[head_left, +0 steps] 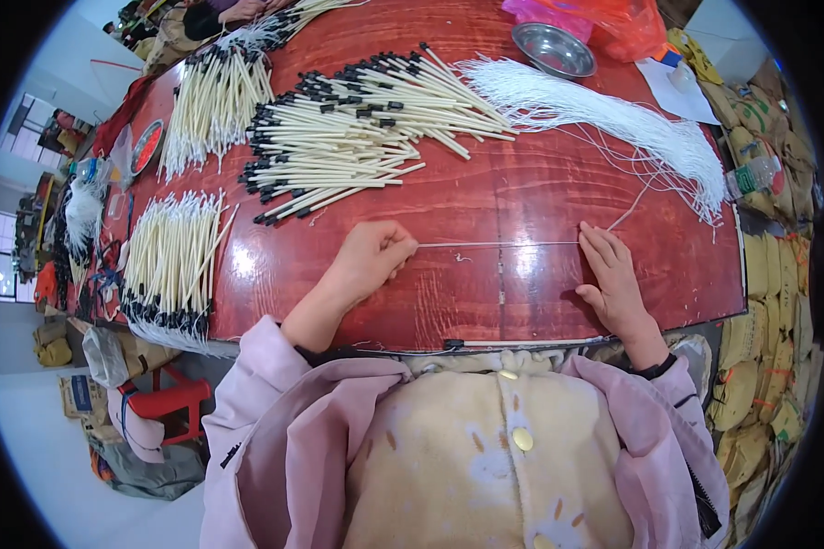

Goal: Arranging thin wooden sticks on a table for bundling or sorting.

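Between thumb and fingers of my left hand [366, 261], I pinch one end of a thin white cord [499, 244]. It stretches straight and level across the red table [467, 302]. My right hand [611, 274] has its fingers extended and its thumb apart, with the cord at its fingertips. Beyond them the cord slants up toward a long bundle of white cords [613, 110]. Whether the right fingers grip it, I cannot tell. A single cream stick [522, 343] with a black end lies along the table's near edge.
Ahead lies a loose pile of cream sticks with black ends [339, 137]. Corded sticks form a near-left stack [169, 261] and a far-left stack [215, 105]. A metal bowl [554, 48] stands at the back. A red stool [178, 407] is at left; filled sacks [769, 311] line the right.
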Demonstrator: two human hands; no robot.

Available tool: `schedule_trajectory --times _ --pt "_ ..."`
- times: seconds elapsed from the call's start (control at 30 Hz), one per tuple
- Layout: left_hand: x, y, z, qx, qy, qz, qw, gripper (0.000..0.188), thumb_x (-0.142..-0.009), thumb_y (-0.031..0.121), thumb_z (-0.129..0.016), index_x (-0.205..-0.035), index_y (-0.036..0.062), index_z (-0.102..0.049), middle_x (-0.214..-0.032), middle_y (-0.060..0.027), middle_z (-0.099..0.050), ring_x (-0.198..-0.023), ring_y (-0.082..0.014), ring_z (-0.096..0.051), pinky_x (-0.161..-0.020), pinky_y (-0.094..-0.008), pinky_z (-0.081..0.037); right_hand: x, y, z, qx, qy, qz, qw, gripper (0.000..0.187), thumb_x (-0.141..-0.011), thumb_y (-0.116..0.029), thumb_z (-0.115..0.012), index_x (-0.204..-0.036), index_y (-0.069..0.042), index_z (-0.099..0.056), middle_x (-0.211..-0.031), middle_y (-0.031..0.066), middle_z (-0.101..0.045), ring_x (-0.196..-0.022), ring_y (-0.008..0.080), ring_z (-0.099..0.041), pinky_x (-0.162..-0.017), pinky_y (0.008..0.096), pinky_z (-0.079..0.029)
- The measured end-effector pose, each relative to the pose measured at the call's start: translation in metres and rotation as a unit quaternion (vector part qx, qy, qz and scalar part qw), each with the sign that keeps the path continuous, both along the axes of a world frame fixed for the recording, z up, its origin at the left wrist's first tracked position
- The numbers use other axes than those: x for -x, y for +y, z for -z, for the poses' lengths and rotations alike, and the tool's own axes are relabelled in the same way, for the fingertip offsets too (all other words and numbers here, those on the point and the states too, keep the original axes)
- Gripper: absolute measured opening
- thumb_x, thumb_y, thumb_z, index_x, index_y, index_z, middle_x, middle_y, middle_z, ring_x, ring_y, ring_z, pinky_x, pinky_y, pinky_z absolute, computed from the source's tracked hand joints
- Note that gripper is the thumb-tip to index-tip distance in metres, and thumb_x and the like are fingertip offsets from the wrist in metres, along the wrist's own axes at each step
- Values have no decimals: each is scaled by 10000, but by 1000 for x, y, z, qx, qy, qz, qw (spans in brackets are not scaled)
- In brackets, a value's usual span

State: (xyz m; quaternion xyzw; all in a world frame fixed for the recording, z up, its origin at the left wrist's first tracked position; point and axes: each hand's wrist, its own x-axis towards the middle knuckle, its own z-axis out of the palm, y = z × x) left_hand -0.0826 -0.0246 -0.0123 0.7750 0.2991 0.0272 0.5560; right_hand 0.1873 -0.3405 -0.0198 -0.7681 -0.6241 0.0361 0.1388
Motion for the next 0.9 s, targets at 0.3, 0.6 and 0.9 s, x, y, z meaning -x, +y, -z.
schedule_trajectory --times 0.3,0.6,0.9 --pt "34 -8 6 -313 97 -64 943 198 -907 169 -692 -833 -11 -655 -714 -212 -662 -715 -411 -667 -665 -482 -517 3 2 -12 42 -3 -24 999 863 -994 -662 -397 -1495 40 -442 -1601 173 -394 -1470 381 -337 -1208 481 -261" --pt "9 35 -15 -420 87 -69 901 221 -868 213 -741 -936 37 -626 -856 -151 -665 -846 -381 -652 -753 -484 -517 2 -1 -8 27 21 -19 999 849 -1003 -652 -391 -1490 40 -452 -1585 172 -415 -1452 380 -356 -1201 481 -270" --pt "-11 83 11 -643 -25 67 763 159 -852 86 -613 -1009 97 -639 -985 -95 -609 -960 -280 -632 -789 -407 -500 8 2 -7 2 19 -6 1000 756 -1027 -575 -423 -1492 18 -466 -1577 168 -427 -1421 368 -385 -1189 465 -288"
